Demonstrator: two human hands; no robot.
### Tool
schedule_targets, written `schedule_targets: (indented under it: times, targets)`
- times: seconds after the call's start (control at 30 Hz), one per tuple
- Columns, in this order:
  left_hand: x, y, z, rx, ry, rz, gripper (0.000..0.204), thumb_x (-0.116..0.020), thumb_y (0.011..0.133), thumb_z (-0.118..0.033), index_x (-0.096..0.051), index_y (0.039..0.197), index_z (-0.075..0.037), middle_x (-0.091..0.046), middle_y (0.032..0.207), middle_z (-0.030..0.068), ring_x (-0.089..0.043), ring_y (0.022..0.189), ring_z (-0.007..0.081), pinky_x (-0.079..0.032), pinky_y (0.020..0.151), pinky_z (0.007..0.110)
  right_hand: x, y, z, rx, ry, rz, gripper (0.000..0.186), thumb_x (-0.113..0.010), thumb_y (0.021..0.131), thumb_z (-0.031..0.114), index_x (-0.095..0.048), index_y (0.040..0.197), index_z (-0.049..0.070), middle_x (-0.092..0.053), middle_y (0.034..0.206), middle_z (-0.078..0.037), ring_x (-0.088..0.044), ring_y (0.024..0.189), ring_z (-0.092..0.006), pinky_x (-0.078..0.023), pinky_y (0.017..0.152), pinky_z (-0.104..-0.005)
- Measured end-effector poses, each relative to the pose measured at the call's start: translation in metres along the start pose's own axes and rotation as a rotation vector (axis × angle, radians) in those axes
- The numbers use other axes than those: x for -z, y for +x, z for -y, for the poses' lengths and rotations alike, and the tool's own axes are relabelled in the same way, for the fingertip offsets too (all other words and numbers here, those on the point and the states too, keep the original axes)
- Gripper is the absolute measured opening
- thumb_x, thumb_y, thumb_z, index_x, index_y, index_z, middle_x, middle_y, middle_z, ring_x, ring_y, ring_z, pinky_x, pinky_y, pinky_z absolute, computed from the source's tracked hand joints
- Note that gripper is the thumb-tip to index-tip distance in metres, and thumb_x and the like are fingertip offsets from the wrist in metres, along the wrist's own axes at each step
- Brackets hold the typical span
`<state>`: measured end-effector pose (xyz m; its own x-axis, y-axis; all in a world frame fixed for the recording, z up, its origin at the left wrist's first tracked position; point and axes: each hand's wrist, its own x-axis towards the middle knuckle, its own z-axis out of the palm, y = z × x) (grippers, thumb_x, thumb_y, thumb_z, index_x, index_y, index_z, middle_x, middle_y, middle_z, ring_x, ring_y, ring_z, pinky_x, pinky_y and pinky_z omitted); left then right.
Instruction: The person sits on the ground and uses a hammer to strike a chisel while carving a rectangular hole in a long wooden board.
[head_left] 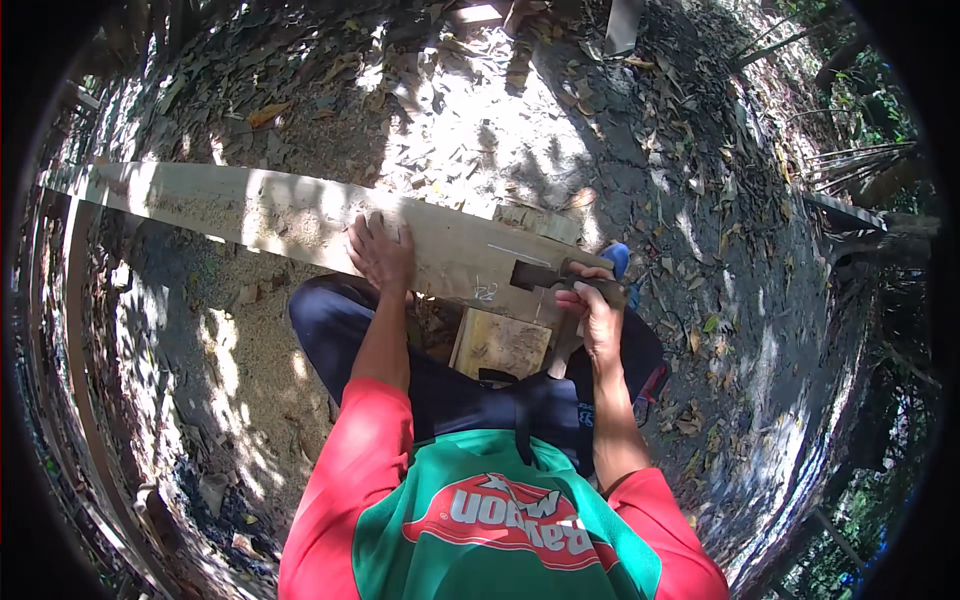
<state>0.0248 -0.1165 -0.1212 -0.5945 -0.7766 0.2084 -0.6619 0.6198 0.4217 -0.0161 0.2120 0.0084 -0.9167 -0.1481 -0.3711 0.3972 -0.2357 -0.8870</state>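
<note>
A long pale wooden plank (440, 230) lies across in front of my folded legs, with sawdust on its left part. My left hand (382, 252) rests on its near edge, fingers spread over the top face. Toward the plank's right end is a dark rectangular cutout (522, 274), with pencil marks around it. My right hand (597, 305) is closed around a brown-handled tool that looks like a chisel; its flat grey blade (545, 277) points left into the cutout. The blade's tip cannot be made out.
Below the plank, between my legs, sits a wooden block (500, 343). Another wood piece (540, 222) lies under the far edge. Dry leaves and sawdust cover the ground (330, 130). Long timbers (75, 310) stand at the left; branches (860, 165) are at the right.
</note>
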Motion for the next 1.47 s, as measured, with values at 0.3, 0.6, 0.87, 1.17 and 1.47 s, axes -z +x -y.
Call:
schedule_targets:
  times: [0.3,0.6,0.87,1.17,1.47]
  targets:
    - [0.078,0.009,-0.059,-0.251,-0.733,0.584,0.055,-0.067,0.089,-0.047,-0.066,0.116,0.001,-0.067,0.113,0.0192,-0.061,0.112,0.0321,-0.046,0.098,0.040,-0.020,-0.141,0.151,0.475,-0.490,-0.038,0.036,-0.076,0.089,0.013,-0.059,0.119,0.002,-0.068,0.116,-0.010,-0.068,0.080,-0.0141,-0.057,0.069,-0.0282]
    - [0.150,-0.076,-0.038,-0.130,-1.020,0.798,0.039,-0.064,0.095,-0.030,-0.066,0.112,0.004,-0.069,0.097,0.0087,-0.063,0.094,0.0155,-0.049,0.086,0.032,-0.049,-0.194,0.214,1.136,-0.146,-0.194,0.043,-0.066,0.097,0.031,-0.056,0.124,-0.002,-0.066,0.092,-0.008,-0.061,0.085,-0.0141,-0.049,0.083,-0.0296]
    - [0.148,-0.112,0.026,0.055,-0.926,0.663,0.036,-0.064,0.095,-0.029,-0.068,0.108,0.005,-0.071,0.094,0.0096,-0.067,0.086,0.0173,-0.052,0.079,0.032,-0.003,-0.107,0.056,0.133,-0.194,-0.197,0.026,-0.061,0.096,0.028,-0.060,0.081,0.007,-0.048,0.062,0.004,-0.045,0.048,-0.0055,-0.034,0.042,-0.0223]
    - [0.114,-0.144,0.019,-0.320,-0.324,0.700,0.040,-0.068,0.089,-0.034,-0.068,0.114,-0.003,-0.064,0.119,0.0200,-0.062,0.110,0.0342,-0.050,0.091,0.042,0.051,0.009,-0.084,0.077,-0.720,-0.506,0.035,-0.070,0.084,0.029,-0.066,0.094,-0.004,-0.067,0.082,-0.019,-0.064,0.079,-0.0363,-0.048,0.072,-0.0439]
    - [0.117,-0.110,-0.040,-0.339,0.283,1.432,0.069,-0.067,0.086,-0.047,-0.050,0.141,-0.008,-0.047,0.148,0.0213,-0.044,0.137,0.0386,-0.034,0.113,0.048,0.053,0.037,-0.071,-0.082,-1.087,-0.361,0.076,-0.083,0.074,0.039,-0.055,0.129,-0.004,-0.058,0.128,-0.030,-0.056,0.122,-0.0381,-0.039,0.107,-0.0426]
